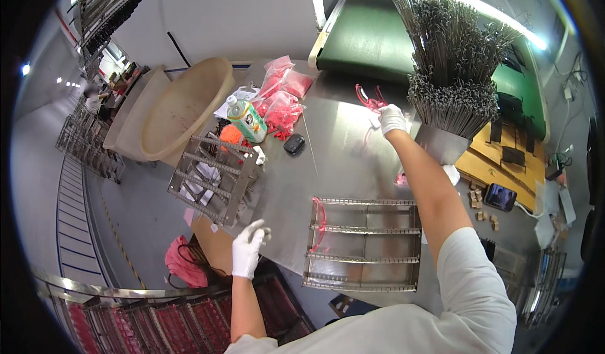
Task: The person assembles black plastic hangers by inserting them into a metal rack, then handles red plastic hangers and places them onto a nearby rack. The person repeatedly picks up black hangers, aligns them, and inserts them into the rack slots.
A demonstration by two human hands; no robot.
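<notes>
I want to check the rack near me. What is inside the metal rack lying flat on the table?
In the rack, one red loop hangs at its left end. The rest shows only bare table between the bars. The right arm covers part of its right edge.

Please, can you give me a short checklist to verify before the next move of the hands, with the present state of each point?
1. Right hand is at the red loops on the steel table: ok, it touches or nearly touches them.
2. Right hand has a firm hold of a loop: cannot tell, the glove hides the fingers.
3. Left hand is free: ok, it hovers open at the table's near edge and holds nothing.
4. Metal rack lies flat in front of the person: ok.
5. Rack rails are free: not ok, one red loop hangs at the left end.
6. Bundle of metal rods stands apart from the right hand: ok, though close.
</notes>
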